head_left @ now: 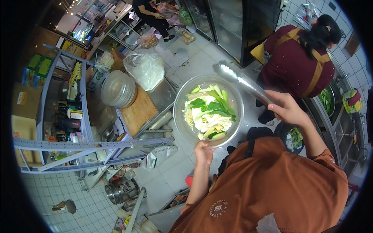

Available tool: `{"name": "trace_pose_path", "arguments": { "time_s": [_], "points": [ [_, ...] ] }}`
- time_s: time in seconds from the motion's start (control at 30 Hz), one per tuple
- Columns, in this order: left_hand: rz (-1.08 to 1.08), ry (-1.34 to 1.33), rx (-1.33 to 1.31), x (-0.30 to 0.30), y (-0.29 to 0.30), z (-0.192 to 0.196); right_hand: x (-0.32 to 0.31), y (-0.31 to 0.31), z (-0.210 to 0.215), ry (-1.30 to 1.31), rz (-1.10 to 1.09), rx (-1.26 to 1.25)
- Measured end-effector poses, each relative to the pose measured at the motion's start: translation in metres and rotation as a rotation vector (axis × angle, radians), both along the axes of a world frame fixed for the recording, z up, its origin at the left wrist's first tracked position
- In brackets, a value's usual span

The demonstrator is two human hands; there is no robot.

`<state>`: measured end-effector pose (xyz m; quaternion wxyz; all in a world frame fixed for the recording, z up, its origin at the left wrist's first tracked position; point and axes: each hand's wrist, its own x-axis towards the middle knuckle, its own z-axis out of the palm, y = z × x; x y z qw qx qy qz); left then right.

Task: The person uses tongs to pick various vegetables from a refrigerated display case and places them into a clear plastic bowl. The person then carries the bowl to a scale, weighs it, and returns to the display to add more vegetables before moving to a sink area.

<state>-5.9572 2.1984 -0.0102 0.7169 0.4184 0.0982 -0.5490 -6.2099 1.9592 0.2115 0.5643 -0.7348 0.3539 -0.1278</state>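
Observation:
My left hand (204, 153) grips the near rim of a round, pale bowl (180, 125), its fingers partly hidden beneath. Inside lie cut vegetables (211, 110): green leaves, pale cabbage-like pieces, bean sprouts and a green-skinned slice by the near edge. My right hand (286, 108) is closed around the handle end of metal tongs (250, 86). Their tips point up and left, above the bowl's far right rim, and I see no food between them.
At left, stacked clear bowls (116, 88) stand beside a wooden board (143, 112) and a plastic bag (145, 70). A metal shelf rack (87, 116) juts in. A co-worker in maroon (297, 64) stands at the right-hand sinks; another person (149, 17) is far back.

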Motion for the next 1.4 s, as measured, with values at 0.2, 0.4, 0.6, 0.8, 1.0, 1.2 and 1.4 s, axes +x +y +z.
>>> {"name": "trace_pose_path", "arguments": {
  "time_s": [0.2,0.4,0.6,0.8,1.0,1.2,1.4],
  "points": [
    [-0.016,-0.001,0.023,0.092,-0.1,-0.024,0.085,-0.057,-0.068,-0.131,-0.243,0.259],
    [-0.122,-0.11,0.04,0.201,-0.225,-0.057,0.189,-0.19,-0.129,-0.284,-0.333,0.396],
    [-0.146,-0.117,0.119,0.321,-0.353,-0.034,0.323,-0.37,-0.115,-0.223,-0.274,0.383],
    [0.114,0.051,-0.122,0.416,-0.431,-0.008,0.498,-0.524,-0.082,-0.197,-0.073,0.369],
    [0.321,0.067,-0.033,0.551,-0.521,-0.052,0.696,-0.636,-0.105,-0.071,0.111,0.281],
    [0.224,-0.023,-0.108,0.74,-0.666,-0.046,0.879,-0.732,-0.098,0.001,0.12,0.192],
    [0.319,-0.081,-0.004,0.93,-0.811,-0.027,1.044,-0.859,-0.112,-0.064,0.09,0.192]
  ]
}}
